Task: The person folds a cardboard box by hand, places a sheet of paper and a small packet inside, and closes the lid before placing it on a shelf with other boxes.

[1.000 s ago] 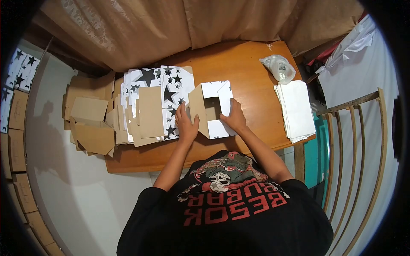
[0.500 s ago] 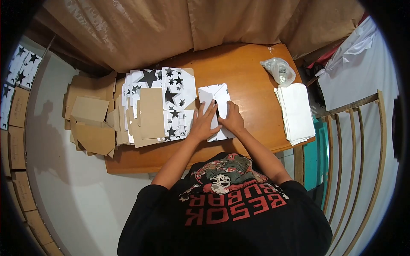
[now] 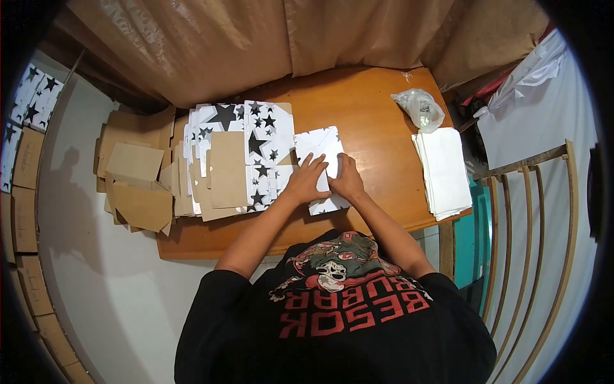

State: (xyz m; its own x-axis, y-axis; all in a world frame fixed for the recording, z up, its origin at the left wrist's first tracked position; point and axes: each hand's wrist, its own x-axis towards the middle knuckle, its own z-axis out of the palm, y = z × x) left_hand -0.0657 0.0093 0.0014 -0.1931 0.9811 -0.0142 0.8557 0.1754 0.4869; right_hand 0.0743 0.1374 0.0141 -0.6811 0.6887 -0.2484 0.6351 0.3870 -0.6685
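White box, both hands on it

White box (image 3: 318, 138) on worktop (image 3: 377, 102), just right of star-print stack (image 3: 272, 131). Left hand (image 3: 308, 180) spread over box top, not clenched; right hand (image 3: 348, 180) curled at the box edge away from the stack — gripping or only bracing, can't tell. Best: press evenly, keep edges square — heavy force could buckle the card.

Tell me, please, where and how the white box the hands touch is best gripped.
Probably grip the white box by its long sides, from left and right, since they oppose each other across its narrower width; bare table lies to its right, and star-printed cardboard sits close on its left.
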